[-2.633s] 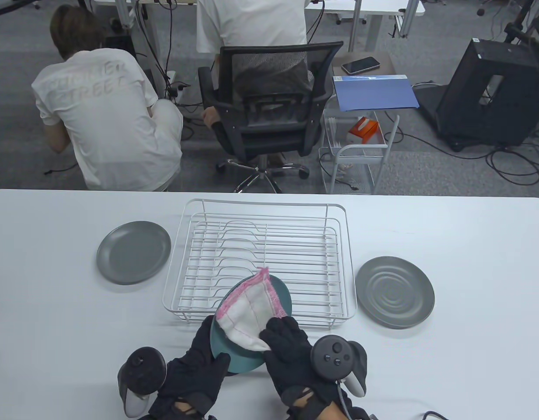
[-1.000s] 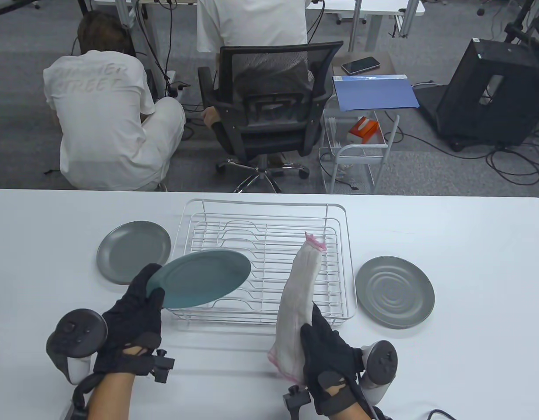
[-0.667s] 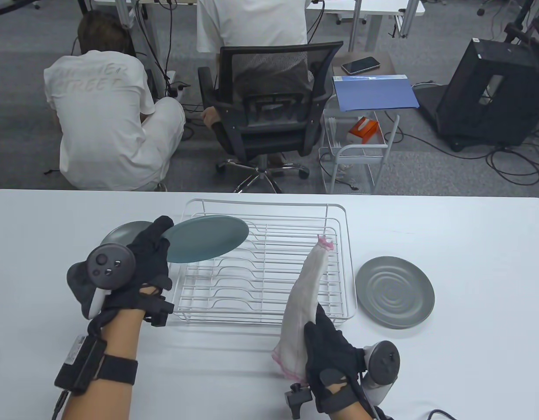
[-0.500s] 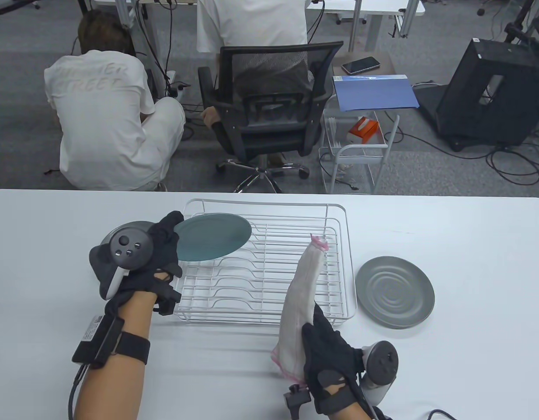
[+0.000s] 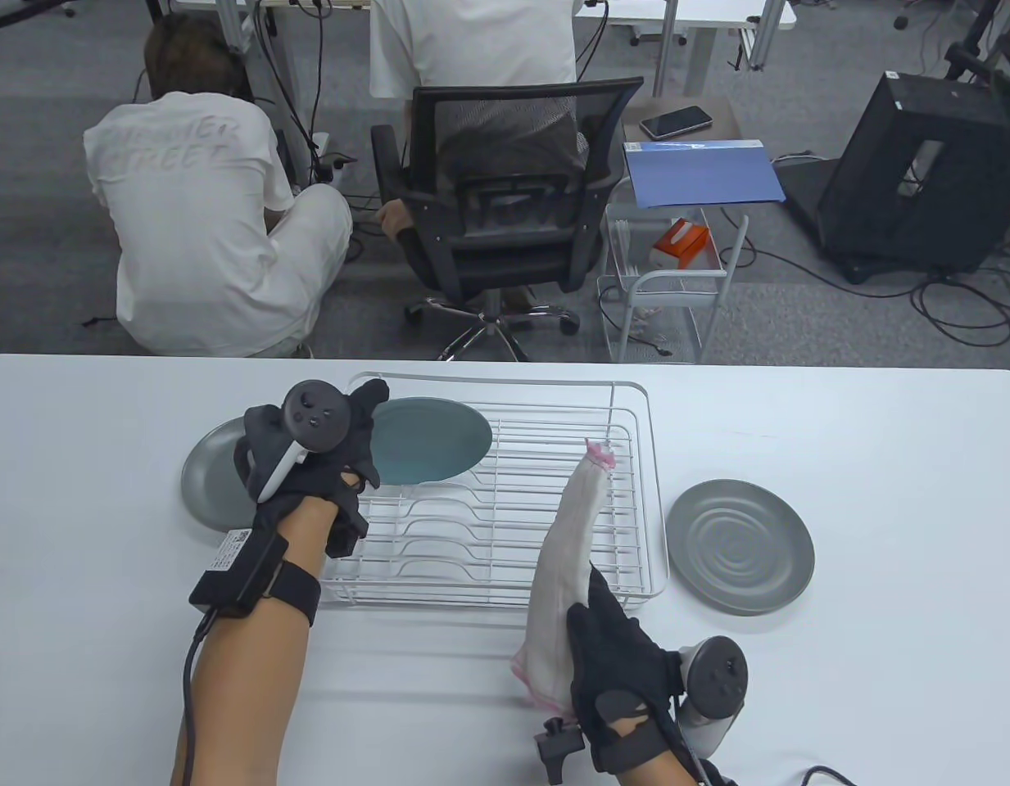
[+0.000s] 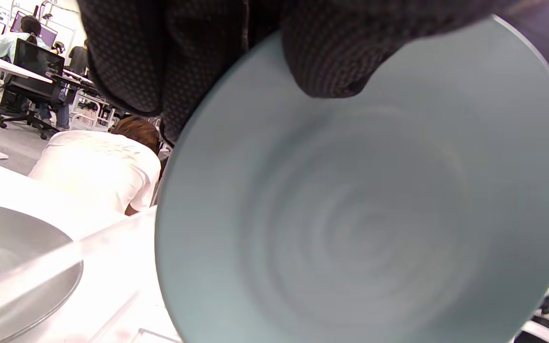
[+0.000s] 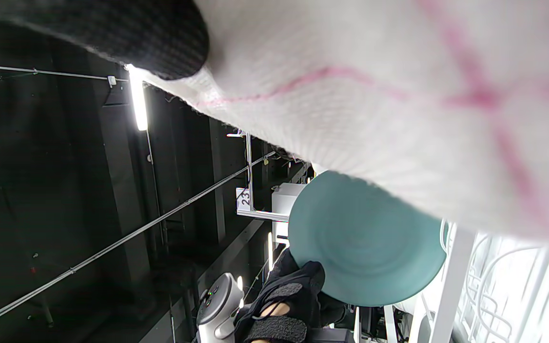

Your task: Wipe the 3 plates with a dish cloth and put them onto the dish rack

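My left hand [image 5: 353, 434] grips the rim of a teal plate [image 5: 429, 440] and holds it tilted over the far left part of the white wire dish rack [image 5: 640, 524]. The same teal plate [image 6: 365, 205] fills the left wrist view, with my gloved fingers [image 6: 322, 57] curled over its top edge. My right hand [image 5: 615, 647] holds a white dish cloth with pink edging [image 5: 566, 565] upright near the table's front edge. A grey plate [image 5: 214, 483] lies left of the rack, partly hidden by my left hand. Another grey plate [image 5: 740, 546] lies to the rack's right.
In the right wrist view the cloth [image 7: 398, 119] covers the top, with the teal plate [image 7: 367, 238] and my left hand [image 7: 284, 305] beyond it. Behind the table stand an office chair [image 5: 505, 205], a wire cart [image 5: 677, 278] and two people in white shirts.
My left hand has carried the teal plate from the table's front, away from me, to the far left part of the rack, tipping it more upright. The right hand with the cloth stayed put.
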Available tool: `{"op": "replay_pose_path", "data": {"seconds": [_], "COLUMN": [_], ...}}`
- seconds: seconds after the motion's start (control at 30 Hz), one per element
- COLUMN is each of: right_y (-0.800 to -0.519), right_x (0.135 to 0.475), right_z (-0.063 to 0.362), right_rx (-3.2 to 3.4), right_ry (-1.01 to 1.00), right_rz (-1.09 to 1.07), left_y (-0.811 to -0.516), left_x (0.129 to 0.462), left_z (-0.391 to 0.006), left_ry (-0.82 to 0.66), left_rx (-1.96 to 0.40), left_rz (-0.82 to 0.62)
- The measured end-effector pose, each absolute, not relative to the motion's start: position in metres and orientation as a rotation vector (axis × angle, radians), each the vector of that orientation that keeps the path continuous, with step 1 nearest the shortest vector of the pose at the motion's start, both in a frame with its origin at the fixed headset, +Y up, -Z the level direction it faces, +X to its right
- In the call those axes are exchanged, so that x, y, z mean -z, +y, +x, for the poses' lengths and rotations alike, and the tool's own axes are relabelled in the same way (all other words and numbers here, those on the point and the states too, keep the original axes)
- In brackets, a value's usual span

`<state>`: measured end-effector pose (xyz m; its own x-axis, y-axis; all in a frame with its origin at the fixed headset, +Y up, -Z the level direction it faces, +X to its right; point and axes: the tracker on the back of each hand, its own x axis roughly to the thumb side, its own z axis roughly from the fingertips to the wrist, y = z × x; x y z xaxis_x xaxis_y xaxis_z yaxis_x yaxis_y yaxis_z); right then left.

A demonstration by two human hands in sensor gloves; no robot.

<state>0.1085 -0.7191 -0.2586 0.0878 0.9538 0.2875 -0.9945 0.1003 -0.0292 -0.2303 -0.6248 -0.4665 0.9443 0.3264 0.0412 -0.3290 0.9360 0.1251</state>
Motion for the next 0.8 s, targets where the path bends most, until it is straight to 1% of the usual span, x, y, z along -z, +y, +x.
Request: {"op": "replay_pose_path", "data": {"seconds": [0.27, 0.37, 0.4, 0.53, 0.63, 0.73, 0.8], "right_y": [-0.719, -0.720, -0.720, -0.721, -0.720, -0.720, -0.719], "right_x": [0.259, 0.259, 0.259, 0.260, 0.260, 0.260, 0.260], "right_z": [0.108, 0.108, 0.108, 0.106, 0.106, 0.106, 0.106], "right_rx": [-1.472, -1.479, -1.481, -1.492, -1.494, -1.494, -1.487], "right_ry": [-0.246, -0.239, -0.237, -0.216, -0.214, -0.216, -0.218], "right_rz": [0.198, 0.200, 0.199, 0.203, 0.211, 0.215, 0.215], "left_y": [-0.638, -0.643, -0.644, -0.650, -0.651, -0.641, -0.628], "left_x": [0.483, 0.490, 0.493, 0.499, 0.498, 0.491, 0.483], "left_z": [-0.209, -0.204, -0.203, -0.202, -0.206, -0.220, -0.242], "left_ry": [-0.051, -0.023, -0.009, 0.021, -0.020, -0.050, -0.024], "left_rx": [-0.293, -0.277, -0.283, -0.303, -0.358, -0.407, -0.388], "left_rz": [0.028, -0.026, -0.061, -0.130, -0.158, -0.114, -0.064]}}
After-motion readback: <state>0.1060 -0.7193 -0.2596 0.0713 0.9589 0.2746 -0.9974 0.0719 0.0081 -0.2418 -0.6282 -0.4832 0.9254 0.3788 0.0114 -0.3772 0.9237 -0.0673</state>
